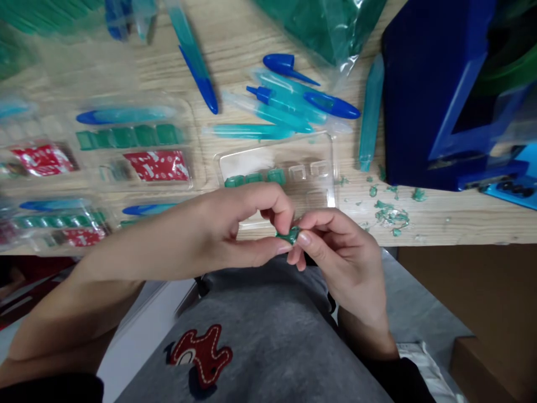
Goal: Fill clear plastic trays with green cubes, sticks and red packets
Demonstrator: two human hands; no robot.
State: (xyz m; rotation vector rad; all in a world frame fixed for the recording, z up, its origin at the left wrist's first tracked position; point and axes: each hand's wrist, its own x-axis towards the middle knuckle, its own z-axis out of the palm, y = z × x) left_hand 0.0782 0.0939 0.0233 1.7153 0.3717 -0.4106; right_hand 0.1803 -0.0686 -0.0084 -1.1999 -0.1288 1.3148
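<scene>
Between my two hands, close to the table's front edge, is a small shiny green piece [289, 235], perhaps a lump in clear film. My left hand [235, 224] pinches its left side between thumb and bent forefinger. From the right, the thumb and fingertips of my right hand [344, 252] close on its other end. Just behind the hands lies a clear plastic tray [272, 148] with several moulded wells. Green cubes [276, 176] sit in some of the wells, and other wells show bare. My left hand hides part of the tray's front.
Blue pens [251, 131] and a blue cap [285, 64] lie behind the tray. At left are filled trays with red printed packets [157, 166]. A dark blue tape dispenser [423, 106] stands right, near green scraps [392, 215]. A bag of green material [323, 28] lies at the back.
</scene>
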